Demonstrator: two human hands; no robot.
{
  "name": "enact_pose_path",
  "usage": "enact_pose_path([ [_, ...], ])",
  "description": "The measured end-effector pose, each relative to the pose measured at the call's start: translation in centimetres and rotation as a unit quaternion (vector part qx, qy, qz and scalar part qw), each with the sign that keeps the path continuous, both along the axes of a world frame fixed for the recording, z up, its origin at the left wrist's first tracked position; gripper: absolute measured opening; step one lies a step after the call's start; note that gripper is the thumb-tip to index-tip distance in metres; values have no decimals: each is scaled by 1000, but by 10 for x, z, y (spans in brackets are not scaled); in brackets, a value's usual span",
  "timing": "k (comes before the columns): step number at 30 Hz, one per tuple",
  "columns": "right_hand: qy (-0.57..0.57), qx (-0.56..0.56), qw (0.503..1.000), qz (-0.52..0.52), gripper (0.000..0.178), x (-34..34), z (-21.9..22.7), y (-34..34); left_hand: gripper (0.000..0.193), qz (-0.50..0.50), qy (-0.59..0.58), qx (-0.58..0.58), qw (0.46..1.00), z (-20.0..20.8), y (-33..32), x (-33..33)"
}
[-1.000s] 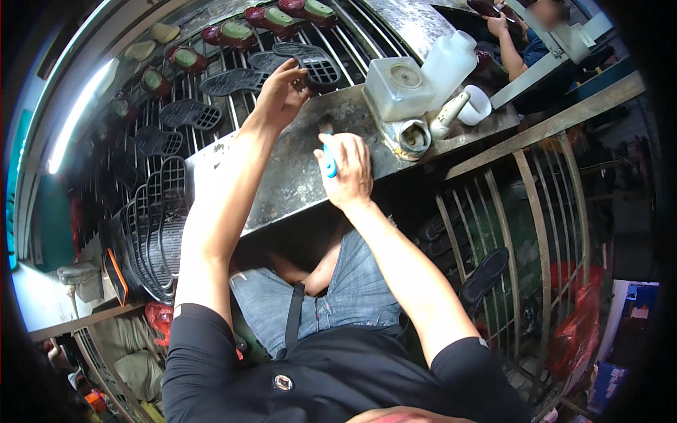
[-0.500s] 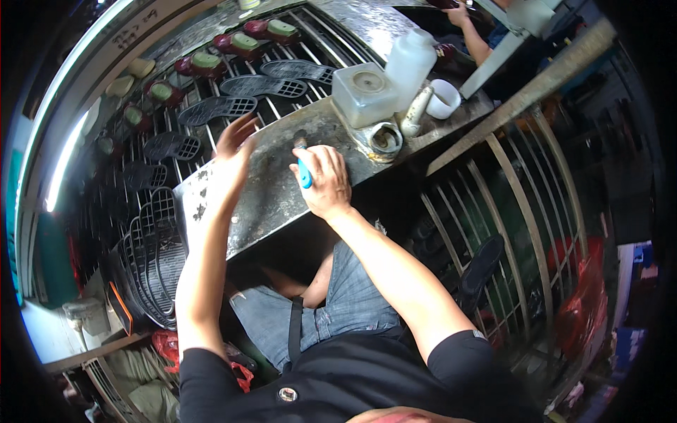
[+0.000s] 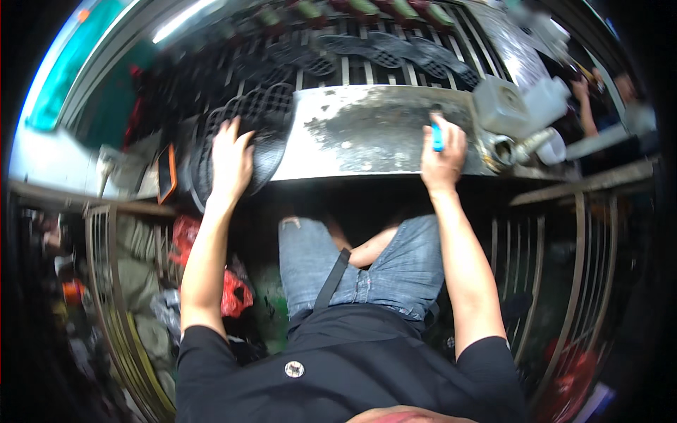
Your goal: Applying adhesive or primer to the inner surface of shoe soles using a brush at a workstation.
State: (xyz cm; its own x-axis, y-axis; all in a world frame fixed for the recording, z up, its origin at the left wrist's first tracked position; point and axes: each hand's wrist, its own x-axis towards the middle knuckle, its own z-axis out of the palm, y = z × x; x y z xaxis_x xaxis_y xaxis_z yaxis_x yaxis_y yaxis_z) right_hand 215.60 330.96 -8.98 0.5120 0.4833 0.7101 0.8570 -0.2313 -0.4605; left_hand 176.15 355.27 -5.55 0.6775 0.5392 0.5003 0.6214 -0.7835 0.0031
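Observation:
My left hand (image 3: 231, 163) lies over a stack of black shoe soles (image 3: 270, 156) at the left end of the metal work board (image 3: 338, 151). Its fingers are apart; whether they press on the top sole is hard to tell. In my right hand (image 3: 446, 158), a small brush with a blue handle (image 3: 437, 137) is gripped, its dark tip pointing away from me over the board's right part. Just right of that hand stand a small glue-stained pot (image 3: 502, 150) and a square translucent container (image 3: 499, 106).
A white bottle (image 3: 546, 102) and a white cup (image 3: 551, 148) stand at the right. Beyond the board, black soles (image 3: 384, 53) and maroon shoe uppers (image 3: 363, 8) lie on a bar rack. Metal railings (image 3: 575, 261) flank my seat. Another person's arm (image 3: 585, 106) shows far right.
My view has turned left. My left hand has moved from above the board to the sole stack on the left. The brush stays in my right hand.

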Motion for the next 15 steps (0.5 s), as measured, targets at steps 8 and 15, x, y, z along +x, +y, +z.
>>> enact_pose_path([
  [8,-5,-3,1000,12,29,-6,-8,7,24,25,-94,-77,992,-1,-38,30],
  [15,-8,-4,1000,12,30,-7,-5,7,34,56,-86,-13,995,-17,-41,29],
])
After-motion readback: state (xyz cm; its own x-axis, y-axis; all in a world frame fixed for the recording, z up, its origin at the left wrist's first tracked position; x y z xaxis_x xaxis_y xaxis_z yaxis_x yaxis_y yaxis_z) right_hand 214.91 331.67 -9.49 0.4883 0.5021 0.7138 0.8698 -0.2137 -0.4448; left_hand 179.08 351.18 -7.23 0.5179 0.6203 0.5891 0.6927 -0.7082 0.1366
